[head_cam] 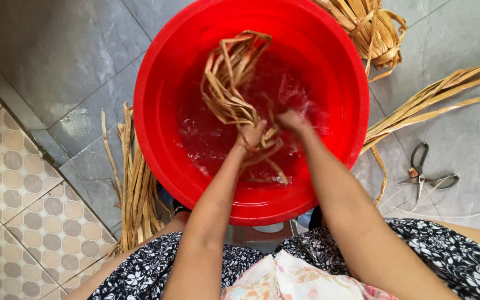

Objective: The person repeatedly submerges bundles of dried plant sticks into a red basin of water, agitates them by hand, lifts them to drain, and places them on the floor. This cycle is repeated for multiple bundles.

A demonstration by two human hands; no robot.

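1. Down in the red basin (156, 111), my left hand (250, 135) is clenched around a looped bundle of tan fibre strips (230, 83), half of it lifted out of the water.
2. My right hand (292, 120) is in the water just beside it, touching the same strips; whether its grip is clenched I cannot tell.
3. Loose strips (137, 189) lie on the floor left of the basin.
4. Scissors (420, 172) lie on the grey tiles to the right.
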